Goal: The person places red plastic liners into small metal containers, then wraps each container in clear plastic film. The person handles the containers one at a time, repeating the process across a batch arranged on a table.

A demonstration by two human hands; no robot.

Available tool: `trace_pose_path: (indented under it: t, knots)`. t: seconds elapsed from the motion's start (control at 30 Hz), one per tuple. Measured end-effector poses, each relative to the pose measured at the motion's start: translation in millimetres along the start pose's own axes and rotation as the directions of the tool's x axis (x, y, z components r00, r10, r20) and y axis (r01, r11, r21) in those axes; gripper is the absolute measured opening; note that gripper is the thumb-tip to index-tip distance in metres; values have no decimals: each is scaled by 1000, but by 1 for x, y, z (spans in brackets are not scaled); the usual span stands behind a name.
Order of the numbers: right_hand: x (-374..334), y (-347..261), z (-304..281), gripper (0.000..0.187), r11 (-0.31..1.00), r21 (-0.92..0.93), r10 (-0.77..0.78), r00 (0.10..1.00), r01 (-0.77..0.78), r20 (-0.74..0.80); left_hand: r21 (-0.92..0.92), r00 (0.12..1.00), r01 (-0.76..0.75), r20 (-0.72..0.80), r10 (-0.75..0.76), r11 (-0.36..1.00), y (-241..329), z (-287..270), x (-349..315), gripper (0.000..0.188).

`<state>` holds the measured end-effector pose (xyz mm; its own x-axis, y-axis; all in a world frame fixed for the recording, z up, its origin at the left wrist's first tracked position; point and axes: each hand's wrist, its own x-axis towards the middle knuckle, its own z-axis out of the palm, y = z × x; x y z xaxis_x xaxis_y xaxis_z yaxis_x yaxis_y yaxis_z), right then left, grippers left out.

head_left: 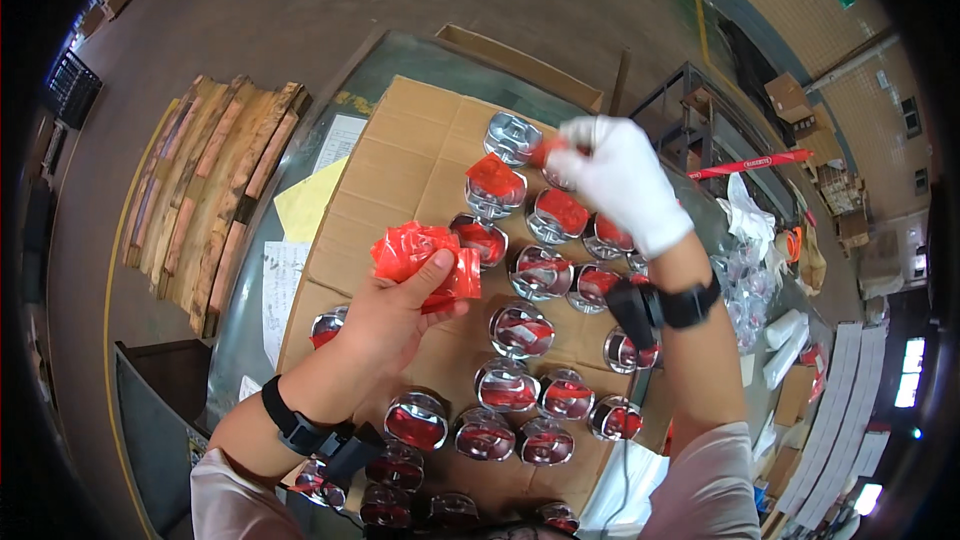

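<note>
My bare left hand grips a bunch of small red plastic packets, the thumb pressed on top. My right hand, in a white glove, pinches one red packet, slightly blurred, over the far end of the group. Beneath them, many shiny metal pistons stand on a flat cardboard sheet. Most have a red packet lying in their hollow, such as one piston near the glove. The farthest piston shows bare metal inside. Another red packet lies across the piston in front of it.
The cardboard lies on a green-topped table with papers along its left side. Clear plastic bags and a red strip are at the right. Wooden pallets stand on the floor at left. A dark cable hangs near my right arm.
</note>
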<state>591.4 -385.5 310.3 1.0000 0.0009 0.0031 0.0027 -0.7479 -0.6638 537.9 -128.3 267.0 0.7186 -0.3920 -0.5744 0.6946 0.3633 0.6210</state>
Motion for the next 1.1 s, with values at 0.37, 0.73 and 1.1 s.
trace_pose_path:
  t: [0.37, 0.73, 1.1]
  knots:
    - [50, 6, 10, 35, 912, -399, 70, 994, -99, -88, -2, 999, -27, -38, 27, 1000, 25, 0, -63, 30]
    - [-271, -84, -189, 35, 875, 472, 210, 964, -110, -164, 249, 933, 89, 319, -168, 964, 9, 41, -203, 27]
    - [-621, 26, -214, 17, 795, 565, 584, 524, -218, -619, 705, 719, 173, 387, -577, 688, -270, 250, -154, 31]
